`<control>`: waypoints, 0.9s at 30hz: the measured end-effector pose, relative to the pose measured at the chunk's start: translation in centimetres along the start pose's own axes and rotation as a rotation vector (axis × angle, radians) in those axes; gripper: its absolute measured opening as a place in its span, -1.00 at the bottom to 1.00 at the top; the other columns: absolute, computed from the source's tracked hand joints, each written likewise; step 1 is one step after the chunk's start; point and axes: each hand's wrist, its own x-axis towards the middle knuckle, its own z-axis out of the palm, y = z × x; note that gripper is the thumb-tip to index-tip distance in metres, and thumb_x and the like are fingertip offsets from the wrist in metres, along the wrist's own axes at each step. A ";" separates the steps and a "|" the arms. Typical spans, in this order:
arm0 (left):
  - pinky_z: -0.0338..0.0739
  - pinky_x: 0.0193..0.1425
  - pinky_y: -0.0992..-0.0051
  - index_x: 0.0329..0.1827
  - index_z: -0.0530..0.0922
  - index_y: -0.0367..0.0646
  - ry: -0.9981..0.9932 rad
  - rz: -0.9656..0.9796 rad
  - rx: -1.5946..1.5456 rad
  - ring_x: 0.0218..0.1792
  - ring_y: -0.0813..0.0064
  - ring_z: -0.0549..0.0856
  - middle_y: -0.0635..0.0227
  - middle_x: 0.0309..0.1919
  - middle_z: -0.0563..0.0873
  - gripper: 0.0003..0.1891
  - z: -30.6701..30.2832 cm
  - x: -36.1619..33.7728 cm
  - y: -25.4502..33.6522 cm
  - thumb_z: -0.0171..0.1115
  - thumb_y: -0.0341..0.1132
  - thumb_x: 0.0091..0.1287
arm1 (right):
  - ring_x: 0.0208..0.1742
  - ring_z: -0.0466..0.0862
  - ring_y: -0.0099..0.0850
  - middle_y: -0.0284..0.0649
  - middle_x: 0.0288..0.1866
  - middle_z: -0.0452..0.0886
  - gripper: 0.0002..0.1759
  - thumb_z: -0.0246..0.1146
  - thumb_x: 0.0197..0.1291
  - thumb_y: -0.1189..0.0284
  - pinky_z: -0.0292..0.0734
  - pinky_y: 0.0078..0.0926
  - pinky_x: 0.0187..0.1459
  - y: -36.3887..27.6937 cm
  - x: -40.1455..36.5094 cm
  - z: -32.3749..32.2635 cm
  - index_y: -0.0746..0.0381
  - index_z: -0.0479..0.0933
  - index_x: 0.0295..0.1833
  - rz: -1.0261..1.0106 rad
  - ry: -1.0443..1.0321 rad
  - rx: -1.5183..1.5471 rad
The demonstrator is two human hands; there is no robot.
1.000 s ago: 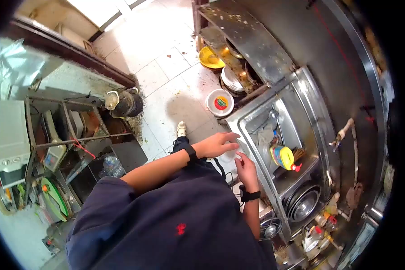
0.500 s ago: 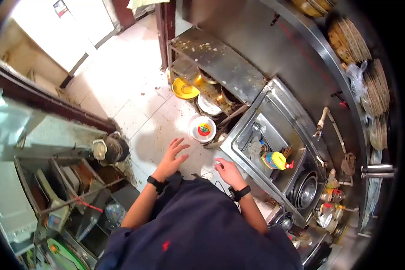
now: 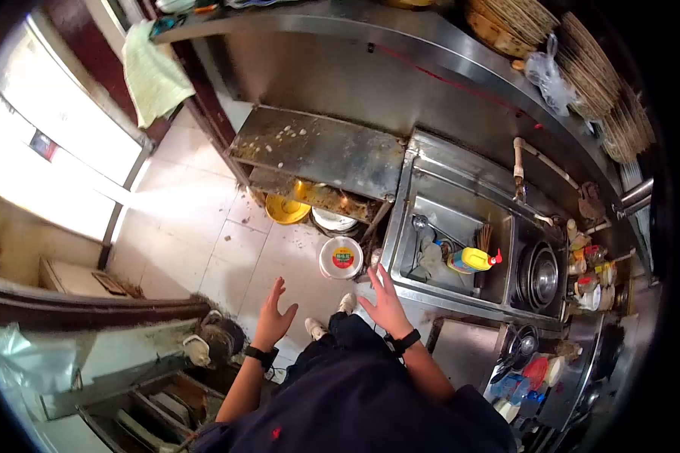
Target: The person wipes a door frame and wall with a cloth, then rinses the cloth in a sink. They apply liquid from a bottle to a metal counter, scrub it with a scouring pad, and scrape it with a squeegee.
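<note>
My left hand is held out over the tiled floor with its fingers apart and nothing in it. To its right, my right hand is also empty, fingers spread, near the front rim of the steel sink. A white bucket with a red and yellow label stands on the floor ahead, beyond both hands. Inside the sink lie a yellow bottle with a red nozzle, a grey cloth and a metal ladle. Several nested metal bowls sit in the right basin.
A stained metal shelf unit stands left of the sink, with a yellow basin beneath. A tap hangs over the sink. Stacked plates line the upper shelf. A dark bin stands at the left by a divided rack.
My view has turned toward the right, bringing the sink and upper shelf more into sight. My right hand has opened and its fingers have spread. Both hands remain empty.
</note>
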 end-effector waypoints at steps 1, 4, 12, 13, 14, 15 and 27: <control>0.33 0.49 0.19 0.51 0.31 -0.19 -0.016 0.010 0.011 0.47 0.07 0.41 0.06 0.47 0.42 -0.29 0.2 1.5 0.3 0.37 -0.39 0.27 | 0.58 0.23 -0.04 0.09 0.57 0.21 -0.17 0.41 0.22 0.29 0.29 -0.13 0.47 0.8 0.1 -0.1 0.13 0.24 0.57 -0.087 0.082 -0.290; 0.36 0.47 0.14 0.37 0.48 -0.19 -0.108 0.297 0.420 0.46 0.06 0.41 0.03 0.40 0.49 -0.45 1.5 5.3 1.9 0.34 -0.34 0.30 | 0.41 0.49 -0.11 0.08 0.46 0.39 -0.08 0.42 0.21 0.34 0.48 -0.16 0.30 5.7 1.1 1.0 0.13 0.11 0.62 0.000 0.113 -0.061; 0.28 0.51 0.05 0.18 0.61 -0.31 -0.330 0.399 0.380 0.52 -0.14 0.28 0.02 0.28 0.60 -0.65 7.0 12.0 7.2 0.27 -0.42 0.34 | 0.24 0.55 0.08 0.17 0.26 0.53 -0.18 0.31 0.28 0.23 0.46 -0.11 0.27 9.1 4.9 -0.1 0.30 0.15 0.54 0.226 0.139 -0.045; 0.28 0.51 0.05 0.18 0.61 -0.31 -0.378 0.404 0.382 0.52 -0.14 0.28 0.02 0.28 0.60 -0.65 7.7 12.4 7.2 0.27 -0.42 0.34 | 0.20 0.59 0.04 0.14 0.20 0.58 -0.22 0.30 0.26 0.22 0.51 -0.10 0.21 9.0 5.2 -0.4 0.34 0.22 0.49 0.207 0.139 -0.137; 0.28 0.51 0.05 0.19 0.61 -0.30 -0.393 0.344 0.384 0.52 -0.13 0.27 0.02 0.28 0.60 -0.64 8.1 12.6 7.1 0.27 -0.42 0.34 | 0.20 0.59 0.04 0.14 0.20 0.58 -0.22 0.30 0.26 0.22 0.51 -0.10 0.21 9.0 5.3 -0.7 0.34 0.22 0.49 0.247 0.157 -0.132; 0.27 0.51 0.06 0.20 0.60 -0.29 -0.407 0.280 0.389 0.52 -0.13 0.27 0.02 0.29 0.60 -0.63 8.6 12.9 7.0 0.27 -0.41 0.34 | 0.15 0.61 0.04 0.12 0.18 0.59 -0.26 0.29 0.27 0.22 0.52 -0.09 0.18 9.0 5.2 -0.8 0.32 0.25 0.47 0.327 0.160 -0.005; 0.28 0.52 0.07 0.11 0.64 -0.27 -0.696 0.371 0.471 0.51 -0.10 0.31 0.04 0.32 0.57 -0.69 13.2 16.7 8.0 0.29 -0.42 0.31 | 0.12 0.69 -0.03 0.05 0.15 0.66 -0.64 0.17 0.28 0.23 0.60 -0.06 0.11 33.6 9.6 -2.9 0.25 0.62 0.02 0.825 -0.048 -0.246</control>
